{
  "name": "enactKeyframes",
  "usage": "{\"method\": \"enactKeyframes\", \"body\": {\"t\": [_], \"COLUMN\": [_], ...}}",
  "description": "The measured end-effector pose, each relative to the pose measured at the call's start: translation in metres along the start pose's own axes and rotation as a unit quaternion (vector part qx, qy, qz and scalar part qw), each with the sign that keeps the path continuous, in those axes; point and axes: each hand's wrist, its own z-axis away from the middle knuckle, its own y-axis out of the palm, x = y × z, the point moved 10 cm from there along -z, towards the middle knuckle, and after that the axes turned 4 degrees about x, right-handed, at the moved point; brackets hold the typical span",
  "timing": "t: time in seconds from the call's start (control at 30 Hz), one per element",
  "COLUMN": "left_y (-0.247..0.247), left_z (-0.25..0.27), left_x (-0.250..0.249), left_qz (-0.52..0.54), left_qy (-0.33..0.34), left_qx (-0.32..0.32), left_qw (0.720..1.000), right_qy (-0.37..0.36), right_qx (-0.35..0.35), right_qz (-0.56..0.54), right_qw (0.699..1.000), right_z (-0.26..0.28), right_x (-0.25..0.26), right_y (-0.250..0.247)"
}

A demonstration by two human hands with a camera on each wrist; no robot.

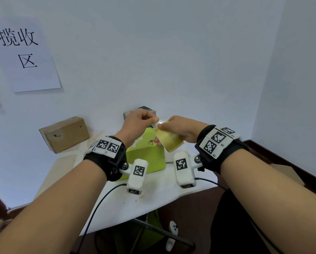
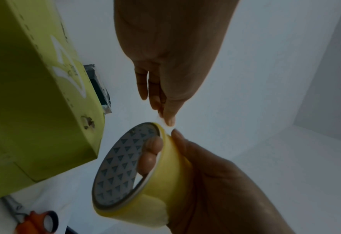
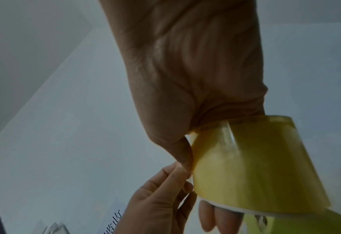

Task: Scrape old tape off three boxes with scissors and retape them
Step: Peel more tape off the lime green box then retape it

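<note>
Above the table, my right hand (image 1: 165, 127) grips a yellowish tape roll (image 1: 170, 141), with fingers through its core (image 2: 123, 159) and the thumb on the outer wrap. My left hand (image 1: 153, 119) pinches the loose tape end (image 1: 160, 122) at the roll's top edge. In the right wrist view the roll (image 3: 255, 166) fills the lower right, and the left hand's fingertips (image 3: 177, 172) meet its rim. A lime green box (image 1: 146, 156) stands on the table just under both hands. Orange-handled scissors (image 2: 35, 221) lie beside that green box (image 2: 35, 110).
A brown cardboard box (image 1: 64, 133) sits at the table's back left against the wall. A small dark box (image 1: 144, 108) stands behind the hands. The white table (image 1: 153, 195) ends near my wrists. A paper sign (image 1: 23, 55) hangs on the wall.
</note>
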Motion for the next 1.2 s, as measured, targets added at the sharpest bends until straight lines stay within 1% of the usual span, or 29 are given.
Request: {"method": "enactKeyframes", "body": {"t": [0.13,0.2,0.3,0.43,0.53,0.6,0.67,0.87,0.97,1.1,1.2], "left_y": [-0.002,-0.005,-0.01,-0.01,-0.012,-0.015,-0.015,-0.002,-0.007,-0.01,-0.014], "left_z": [0.003,0.003,-0.001,-0.001,-0.001,0.001,0.003,0.016,0.017,0.012,0.007], "left_x": [0.001,0.0,-0.004,0.002,0.006,0.011,0.015,0.023,0.029,0.04,0.051], "left_qz": [-0.016,-0.015,-0.015,-0.037,-0.054,-0.066,-0.075,-0.129,-0.111,-0.115,-0.101], "left_qy": [0.003,0.007,0.012,-0.001,-0.004,-0.009,-0.01,-0.003,-0.007,-0.032,-0.053], "left_qx": [0.002,-0.005,-0.006,0.009,0.023,0.022,0.017,0.026,0.005,0.014,0.013], "left_qw": [1.0,1.0,1.0,0.999,0.998,0.998,0.997,0.991,0.994,0.993,0.993], "right_qy": [0.012,0.043,0.091,0.093,0.096,0.092,0.092,0.145,0.174,0.184,0.179], "right_qx": [0.008,0.007,0.012,0.025,0.067,0.098,0.115,0.107,0.105,0.109,0.097], "right_qz": [-0.027,-0.036,-0.087,-0.103,-0.135,-0.168,-0.17,-0.15,-0.145,-0.151,-0.155], "right_qw": [1.0,0.998,0.992,0.99,0.984,0.977,0.974,0.972,0.968,0.965,0.967], "right_z": [-0.001,-0.001,0.002,-0.001,0.004,0.008,0.009,0.007,0.005,-0.001,-0.006], "right_x": [-0.005,-0.011,-0.027,-0.033,-0.04,-0.042,-0.044,-0.069,-0.089,-0.092,-0.089], "right_y": [0.007,0.008,0.012,0.014,0.023,0.03,0.035,0.036,0.039,0.044,0.045]}}
